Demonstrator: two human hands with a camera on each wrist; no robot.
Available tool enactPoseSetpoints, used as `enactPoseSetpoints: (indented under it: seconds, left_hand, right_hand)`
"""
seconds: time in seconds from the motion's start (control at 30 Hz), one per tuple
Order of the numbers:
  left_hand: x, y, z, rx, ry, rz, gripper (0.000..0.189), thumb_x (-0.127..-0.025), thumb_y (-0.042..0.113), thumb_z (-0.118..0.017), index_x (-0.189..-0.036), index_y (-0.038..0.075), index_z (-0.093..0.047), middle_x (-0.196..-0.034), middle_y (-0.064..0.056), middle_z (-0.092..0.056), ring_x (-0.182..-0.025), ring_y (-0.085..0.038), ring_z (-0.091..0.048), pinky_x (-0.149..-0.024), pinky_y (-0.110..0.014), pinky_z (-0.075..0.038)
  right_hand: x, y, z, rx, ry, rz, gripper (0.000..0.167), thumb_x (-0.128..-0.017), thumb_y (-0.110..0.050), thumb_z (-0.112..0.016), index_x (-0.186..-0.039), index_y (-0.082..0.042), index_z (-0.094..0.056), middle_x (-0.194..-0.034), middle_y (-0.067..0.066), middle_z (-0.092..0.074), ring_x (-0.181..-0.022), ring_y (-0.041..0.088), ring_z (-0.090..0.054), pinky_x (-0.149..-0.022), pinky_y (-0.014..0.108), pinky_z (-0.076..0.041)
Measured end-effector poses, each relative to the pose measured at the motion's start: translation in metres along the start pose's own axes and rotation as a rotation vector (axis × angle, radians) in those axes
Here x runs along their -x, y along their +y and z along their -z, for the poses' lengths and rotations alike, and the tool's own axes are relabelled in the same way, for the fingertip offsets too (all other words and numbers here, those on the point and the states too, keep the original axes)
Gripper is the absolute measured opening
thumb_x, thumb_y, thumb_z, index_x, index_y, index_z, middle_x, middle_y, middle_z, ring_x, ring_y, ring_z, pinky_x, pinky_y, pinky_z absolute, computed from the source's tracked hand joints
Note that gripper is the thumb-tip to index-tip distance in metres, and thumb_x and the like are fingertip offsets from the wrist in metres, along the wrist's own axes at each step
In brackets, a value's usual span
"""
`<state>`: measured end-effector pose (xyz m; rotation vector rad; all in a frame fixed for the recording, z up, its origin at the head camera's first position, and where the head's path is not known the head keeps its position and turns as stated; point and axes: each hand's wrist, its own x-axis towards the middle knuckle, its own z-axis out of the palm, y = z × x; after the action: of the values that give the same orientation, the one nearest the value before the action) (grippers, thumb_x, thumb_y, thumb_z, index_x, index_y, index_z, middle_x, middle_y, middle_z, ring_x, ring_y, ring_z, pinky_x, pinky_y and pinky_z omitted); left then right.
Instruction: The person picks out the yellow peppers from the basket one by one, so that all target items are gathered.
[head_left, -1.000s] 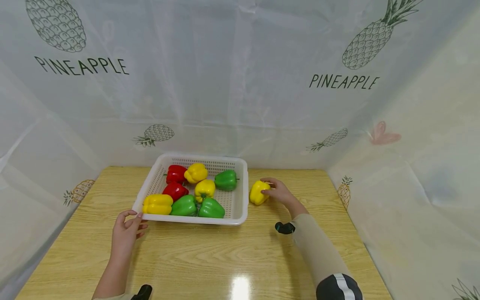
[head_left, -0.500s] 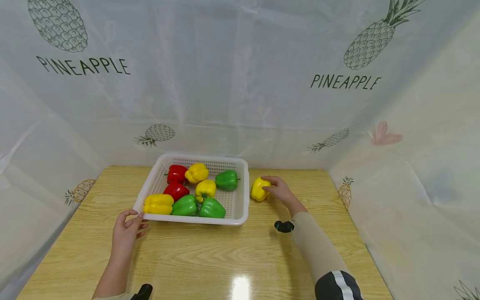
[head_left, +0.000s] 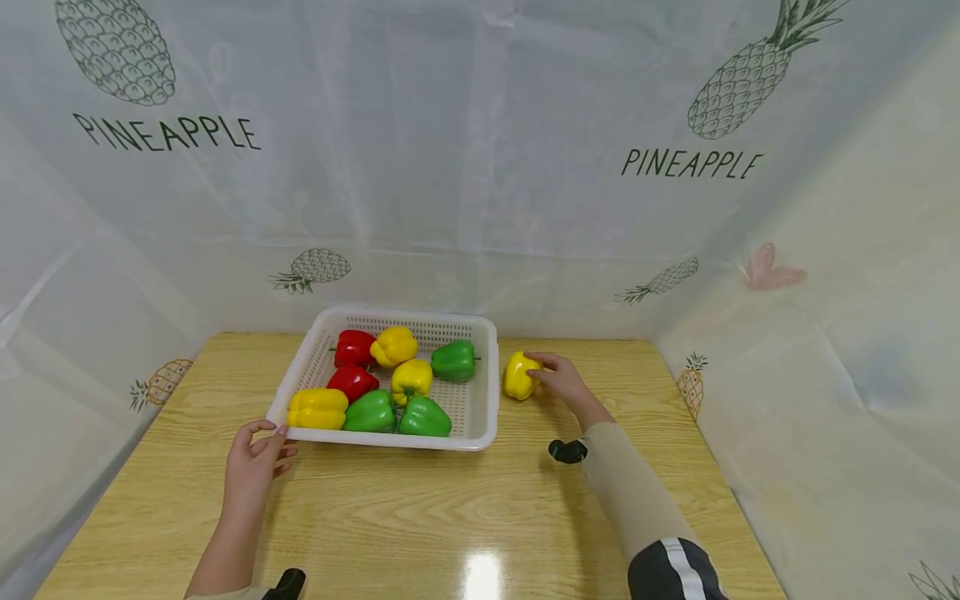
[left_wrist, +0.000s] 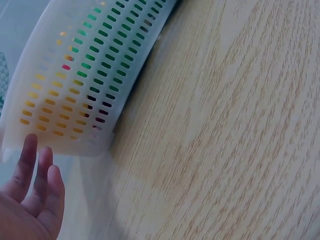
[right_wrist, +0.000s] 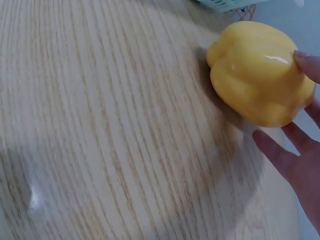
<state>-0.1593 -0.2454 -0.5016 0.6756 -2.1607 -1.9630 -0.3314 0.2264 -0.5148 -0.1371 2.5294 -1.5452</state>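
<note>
Beside the basket's right side, my right hand holds a yellow bell pepper between thumb and fingers. In the right wrist view the pepper lies on its side just over or on the table, with the thumb on top and fingers beneath its near end. My left hand grips the near left corner of a white perforated basket. The left wrist view has several fingers by the outer wall; the thumb is out of that view. In the basket lie red peppers, yellow peppers and green peppers.
The wooden table extends in front of the basket and to both sides. Behind it hangs a pale curtain printed with pineapples, which also closes off the left and right sides.
The yellow bell pepper and my right hand have shifted slightly away from me, toward the back of the table. My left hand and the basket have kept their place.
</note>
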Motion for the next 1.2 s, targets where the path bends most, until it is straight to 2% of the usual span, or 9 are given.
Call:
enactPoseSetpoints:
  seconds: [0.4,0.63,0.77,1.03,1.2]
  left_hand:
    - [0.000,-0.003,-0.002,-0.004,-0.006,-0.005,0.024,-0.101,0.027,-0.056,-0.113,0.012,-0.041,-0.080,0.006,-0.070,-0.073,-0.012,-0.067,-0.064,-0.027,-0.056]
    - [-0.001,-0.005,-0.003,0.006,-0.013,-0.004,0.024,-0.101,0.028,-0.056,-0.114,0.014,-0.041,-0.080,0.005,-0.070,-0.074,-0.013,-0.067,-0.064,-0.027,-0.056]
    - [-0.002,-0.006,-0.002,0.008,-0.013,-0.006,0.025,-0.101,0.028,-0.056,-0.114,0.013,-0.041,-0.080,0.006,-0.070,-0.073,-0.012,-0.067,-0.064,-0.027,-0.056]
    - [-0.004,-0.007,-0.001,0.017,0.008,-0.019,0.024,-0.101,0.028,-0.055,-0.114,0.014,-0.041,-0.079,0.008,-0.069,-0.070,-0.010,-0.068,-0.062,-0.026,-0.056]
    - [-0.004,-0.006,-0.001,0.027,0.007,-0.023,0.024,-0.100,0.029,-0.056,-0.112,0.014,-0.041,-0.078,0.009,-0.069,-0.071,-0.012,-0.068,-0.062,-0.026,-0.055]
  right_hand:
    - [0.001,-0.005,0.001,-0.005,0.006,-0.004,0.040,-0.096,-0.011,-0.063,-0.135,-0.008,-0.057,-0.147,0.017,-0.040,-0.136,0.039,-0.034,-0.106,0.050,-0.037]
    - [-0.002,-0.006,0.007,-0.014,-0.021,-0.033,0.040,-0.096,-0.010,-0.063,-0.135,-0.008,-0.057,-0.146,0.015,-0.044,-0.133,0.038,-0.039,-0.102,0.048,-0.042]
    - [-0.005,-0.007,0.008,0.008,-0.048,-0.020,0.040,-0.096,-0.010,-0.063,-0.135,-0.006,-0.056,-0.146,0.017,-0.043,-0.132,0.039,-0.041,-0.099,0.049,-0.045]
    - [-0.008,-0.013,0.009,-0.013,-0.094,-0.002,0.042,-0.096,-0.007,-0.062,-0.137,-0.004,-0.053,-0.148,0.019,-0.041,-0.132,0.042,-0.040,-0.101,0.053,-0.041]
    - [0.000,-0.031,0.011,-0.016,-0.124,-0.007,0.043,-0.097,-0.003,-0.059,-0.138,0.002,-0.049,-0.149,0.023,-0.037,-0.134,0.045,-0.035,-0.103,0.054,-0.039]
